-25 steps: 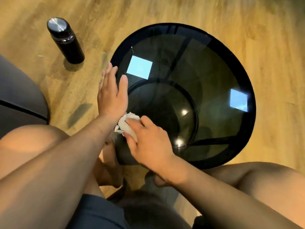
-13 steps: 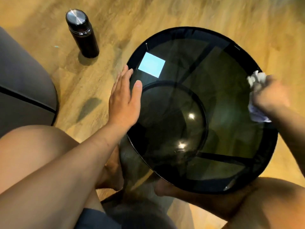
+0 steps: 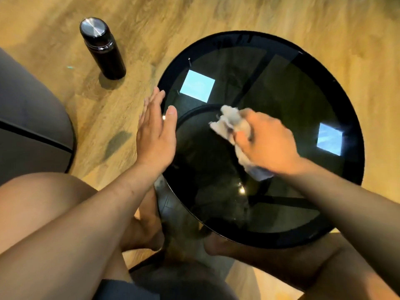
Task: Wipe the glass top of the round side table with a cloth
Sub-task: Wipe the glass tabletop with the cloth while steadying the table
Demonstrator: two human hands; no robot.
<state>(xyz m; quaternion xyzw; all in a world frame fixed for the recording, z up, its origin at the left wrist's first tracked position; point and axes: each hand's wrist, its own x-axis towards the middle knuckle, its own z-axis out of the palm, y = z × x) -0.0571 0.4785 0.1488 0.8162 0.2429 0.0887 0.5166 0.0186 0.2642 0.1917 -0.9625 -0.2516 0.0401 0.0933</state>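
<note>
The round side table (image 3: 307,100) has a dark smoked-glass top in a black rim and stands between my knees. My right hand (image 3: 266,146) is closed around a crumpled white cloth (image 3: 229,120) and presses it on the glass near the middle. The cloth sticks out past my fingers towards the left and below my wrist. My left hand (image 3: 154,135) lies flat with fingers together on the table's left rim, holding nothing.
A black bottle with a silver cap (image 3: 101,48) stands on the wooden floor at the upper left. A grey seat (image 3: 28,118) fills the left side. My bare knees and feet are under and beside the table's near edge.
My right hand swept the cloth from the near left rim to the far right rim, then back to the middle of the glass. My left hand stayed on the left rim.
</note>
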